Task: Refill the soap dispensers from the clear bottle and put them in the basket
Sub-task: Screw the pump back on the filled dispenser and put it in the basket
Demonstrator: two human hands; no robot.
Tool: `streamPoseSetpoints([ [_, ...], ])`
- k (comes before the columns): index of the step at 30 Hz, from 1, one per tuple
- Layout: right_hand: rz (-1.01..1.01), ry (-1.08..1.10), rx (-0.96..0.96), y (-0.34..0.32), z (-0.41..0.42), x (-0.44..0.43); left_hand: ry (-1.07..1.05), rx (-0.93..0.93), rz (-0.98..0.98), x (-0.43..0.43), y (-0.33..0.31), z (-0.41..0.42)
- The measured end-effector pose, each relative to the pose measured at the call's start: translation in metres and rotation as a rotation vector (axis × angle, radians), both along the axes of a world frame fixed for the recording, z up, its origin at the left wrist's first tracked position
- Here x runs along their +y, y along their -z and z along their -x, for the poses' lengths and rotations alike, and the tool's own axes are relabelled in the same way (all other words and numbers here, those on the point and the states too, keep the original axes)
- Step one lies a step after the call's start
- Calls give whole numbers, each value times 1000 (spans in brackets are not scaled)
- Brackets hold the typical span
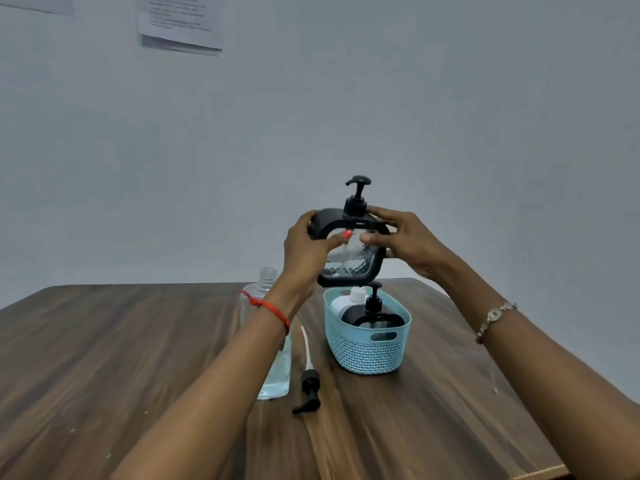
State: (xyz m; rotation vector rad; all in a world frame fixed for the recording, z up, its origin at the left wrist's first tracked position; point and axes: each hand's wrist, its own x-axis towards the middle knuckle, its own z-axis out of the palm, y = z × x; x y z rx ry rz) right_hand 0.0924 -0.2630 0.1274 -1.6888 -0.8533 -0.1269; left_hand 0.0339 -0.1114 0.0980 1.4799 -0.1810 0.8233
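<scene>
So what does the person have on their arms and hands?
No sleeves show, so both arms are bare. A red thread is tied round the wrist of the left hand, and one nail on that hand is painted red. The wrist of the right hand wears a silvery chain bracelet with an oval piece on it.

head view | looks from near edge of table point(104, 358) | faces forward toward far edge and wall point(450, 116) | close, wide-angle
</scene>
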Motion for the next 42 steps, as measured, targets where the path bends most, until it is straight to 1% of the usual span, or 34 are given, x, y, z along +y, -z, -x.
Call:
streamPoseSetpoints([
  [4, -51, 38, -115, -8, -40, 5, -46, -5, -44, -4, -19, -41],
  [10, 55, 145, -228, 7, -106, 20, -126, 60, -53, 4, -6, -105],
  [14, 128, 161, -181, 23, -141, 19, -138, 113, -51, 4, 12, -136],
  [17, 172, 132, -141, 38, -157, 16, -123, 178, -45, 4, 26, -151],
  [23, 161, 90, -44, 64, -170, 13, -96, 264, -37, 7, 53, -170],
  [26, 148, 87, -9, 73, -174, 10, -84, 273, -49, 7, 63, -172],
  [29, 110, 77, 46, 77, -175, 6, -49, 289, -59, 7, 65, -174],
  [32, 149, 91, 69, 81, -177, 1, -8, 338, -46, 6, 67, -173],
  [35, 144, 115, 94, 87, -179, 1, -3, 394, -57, 8, 67, -171],
  [39, 188, 167, 76, 96, -181, 1, 34, 548, 42, 5, 63, -170],
  [42, 252, 165, 89, 106, -175, 2, 86, 570, 145, 0, 67, -168],
])
